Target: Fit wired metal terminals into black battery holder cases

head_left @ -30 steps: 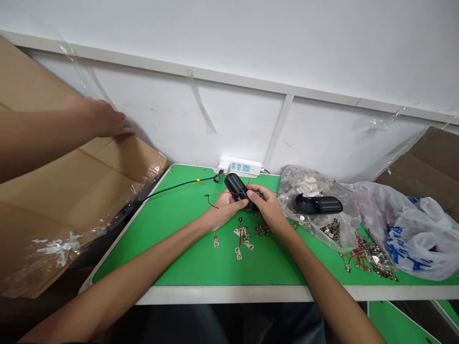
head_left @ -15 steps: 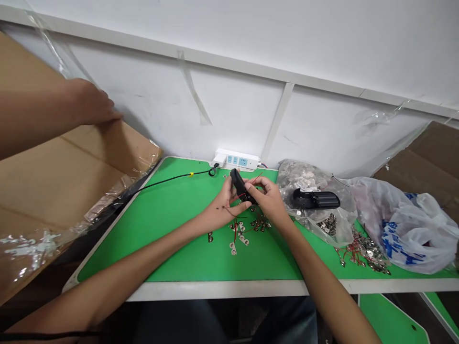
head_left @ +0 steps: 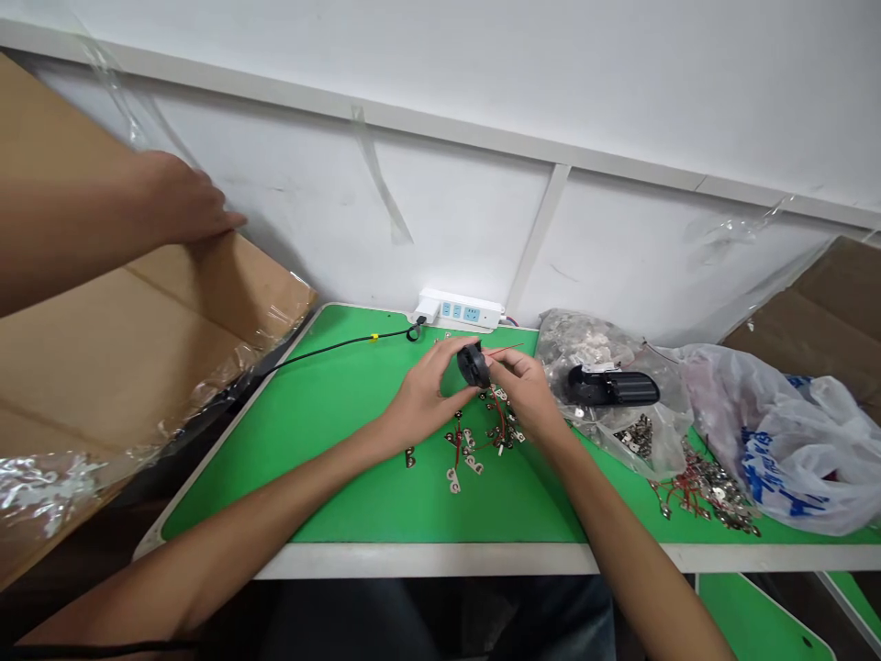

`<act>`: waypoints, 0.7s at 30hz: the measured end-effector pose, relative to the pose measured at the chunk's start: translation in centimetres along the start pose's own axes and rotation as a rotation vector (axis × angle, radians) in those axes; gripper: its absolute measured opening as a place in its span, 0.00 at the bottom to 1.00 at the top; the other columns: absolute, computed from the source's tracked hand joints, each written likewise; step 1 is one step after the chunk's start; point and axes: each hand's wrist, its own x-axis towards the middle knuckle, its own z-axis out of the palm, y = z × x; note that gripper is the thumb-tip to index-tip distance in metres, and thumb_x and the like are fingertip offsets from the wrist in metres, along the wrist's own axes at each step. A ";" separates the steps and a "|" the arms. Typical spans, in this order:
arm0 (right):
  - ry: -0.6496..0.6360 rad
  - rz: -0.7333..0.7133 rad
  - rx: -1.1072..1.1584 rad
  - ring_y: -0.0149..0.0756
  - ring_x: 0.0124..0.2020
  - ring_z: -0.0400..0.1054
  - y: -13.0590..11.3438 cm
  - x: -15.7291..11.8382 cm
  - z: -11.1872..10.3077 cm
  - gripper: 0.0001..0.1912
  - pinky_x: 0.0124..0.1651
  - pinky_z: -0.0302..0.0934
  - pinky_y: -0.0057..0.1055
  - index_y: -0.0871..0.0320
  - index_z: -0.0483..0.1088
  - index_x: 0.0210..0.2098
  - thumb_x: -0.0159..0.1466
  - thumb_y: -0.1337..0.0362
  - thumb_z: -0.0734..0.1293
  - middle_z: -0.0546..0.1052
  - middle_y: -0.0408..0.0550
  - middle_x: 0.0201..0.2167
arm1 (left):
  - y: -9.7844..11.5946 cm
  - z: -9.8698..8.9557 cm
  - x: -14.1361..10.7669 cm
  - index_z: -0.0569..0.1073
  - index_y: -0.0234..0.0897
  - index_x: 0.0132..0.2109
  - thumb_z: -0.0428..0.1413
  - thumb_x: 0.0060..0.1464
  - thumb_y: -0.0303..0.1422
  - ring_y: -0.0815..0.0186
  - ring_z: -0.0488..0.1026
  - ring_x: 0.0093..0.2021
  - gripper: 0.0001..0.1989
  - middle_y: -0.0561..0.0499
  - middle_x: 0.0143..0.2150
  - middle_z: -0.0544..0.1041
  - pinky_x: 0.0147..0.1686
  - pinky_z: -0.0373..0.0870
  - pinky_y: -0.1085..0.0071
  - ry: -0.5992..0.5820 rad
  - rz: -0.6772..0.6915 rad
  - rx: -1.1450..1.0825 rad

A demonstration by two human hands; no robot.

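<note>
Pinching the black casing [head_left: 472, 366] above the green table [head_left: 330, 399] are the left hand [head_left: 425, 390] and right hand [head_left: 527, 390]; it seems light, stiff, best held by its sides, sparing the red wire [head_left: 507, 350].

A single head-worn camera is looking forward and down from the wearer's side of a green tabletop [head_left: 330, 509]. It is facing a white wall [head_left: 454, 64], which is filling the upper part. The left hand [head_left: 417, 401] and right hand [head_left: 529, 393] are sitting near the centre, moderately close. The wide view is reaching from brown cardboard [head_left: 103, 376] at left to a plastic bag [head_left: 819, 450] at right, with the wearer's lap [head_left: 574, 620] showing below.
</note>
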 end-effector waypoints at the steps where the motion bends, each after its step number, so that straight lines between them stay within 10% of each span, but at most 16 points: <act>1: -0.001 -0.007 0.011 0.46 0.52 0.75 0.0 -0.1 0.1 0.19 0.57 0.67 0.40 0.54 0.81 0.34 0.57 0.45 0.80 0.84 0.49 0.44 | 0.0 0.0 0.0 0.65 0.46 0.72 0.66 0.64 0.36 0.52 0.74 0.69 0.33 0.43 0.68 0.76 0.70 0.71 0.49 0.003 -0.025 -0.008; 21: -0.004 0.033 0.051 0.35 0.32 0.65 0.3 -0.3 0.3 0.20 0.38 0.60 0.31 0.56 0.78 0.30 0.57 0.45 0.80 0.77 0.43 0.29 | 0.2 -0.3 0.0 0.63 0.45 0.73 0.65 0.65 0.40 0.53 0.75 0.68 0.35 0.44 0.69 0.76 0.67 0.74 0.53 -0.144 -0.065 -0.069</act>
